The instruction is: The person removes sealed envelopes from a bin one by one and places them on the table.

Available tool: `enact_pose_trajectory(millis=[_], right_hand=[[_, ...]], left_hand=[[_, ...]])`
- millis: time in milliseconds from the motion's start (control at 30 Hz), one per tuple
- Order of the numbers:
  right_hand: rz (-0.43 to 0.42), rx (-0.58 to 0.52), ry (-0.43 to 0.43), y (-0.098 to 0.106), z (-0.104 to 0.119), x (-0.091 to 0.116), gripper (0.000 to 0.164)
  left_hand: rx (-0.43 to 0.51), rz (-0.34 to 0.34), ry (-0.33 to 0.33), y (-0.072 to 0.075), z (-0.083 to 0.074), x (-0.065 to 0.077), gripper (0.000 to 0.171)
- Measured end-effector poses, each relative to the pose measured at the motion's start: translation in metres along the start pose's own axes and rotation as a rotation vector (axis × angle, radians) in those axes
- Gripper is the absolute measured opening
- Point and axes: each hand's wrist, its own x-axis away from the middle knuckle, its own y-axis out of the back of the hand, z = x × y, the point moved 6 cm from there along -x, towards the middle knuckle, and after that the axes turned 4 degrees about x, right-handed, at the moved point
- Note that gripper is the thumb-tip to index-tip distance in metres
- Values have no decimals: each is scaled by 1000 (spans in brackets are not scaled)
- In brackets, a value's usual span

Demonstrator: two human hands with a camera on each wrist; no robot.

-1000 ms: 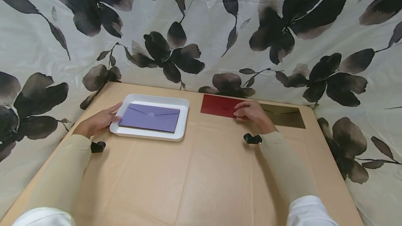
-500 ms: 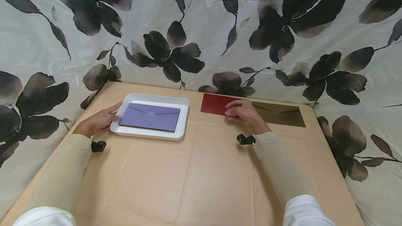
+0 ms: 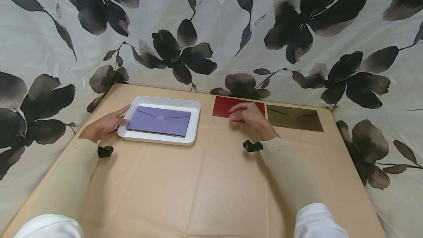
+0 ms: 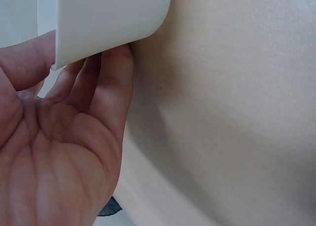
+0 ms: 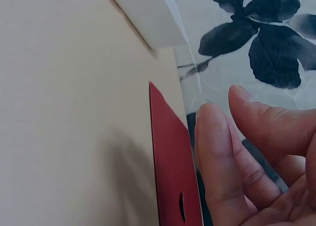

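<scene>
My left hand (image 3: 107,125) grips the left side of a white tray (image 3: 195,120). In the left wrist view, the thumb lies on the rim and the fingers reach under the tray wall (image 4: 106,23). A purple envelope (image 3: 160,120), flap up with a round seal, lies in the tray over a darker edge. Over a red envelope (image 3: 220,106) hovers my right hand (image 3: 249,116), holding nothing, its fingers loosely bent. The right wrist view shows thumb and index finger apart, close beside the red envelope (image 5: 170,152).
A brown-gold envelope (image 3: 294,118) lies just right of the red one, near the table's back edge. Behind the light wood table (image 3: 185,186) hangs a floral cloth (image 3: 224,17). A small black device (image 3: 252,146) sits at each wrist.
My right hand has moved left across the red envelope, uncovering its right part and the brown-gold envelope's left end. The left hand keeps its grip on the tray.
</scene>
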Motion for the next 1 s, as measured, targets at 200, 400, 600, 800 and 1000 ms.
enact_pose_trajectory(millis=[200,400,600,800,1000], right_hand=[[27,-15,12,-15,6,0,36],[41,-26,24,-28,13,0,35],[55,-22,31,-43,18,-2,33],[75,-7,39,-58,23,-3,34],[84,-35,51,-72,28,-4,34]], left_hand=[[3,-3,-2,2,2,1,78],[13,-5,9,0,1,1,78],[47,0,-6,-2,-3,2,79],[62,5,-51,-5,-8,4,79],[76,0,-81,-4,-8,3,80]])
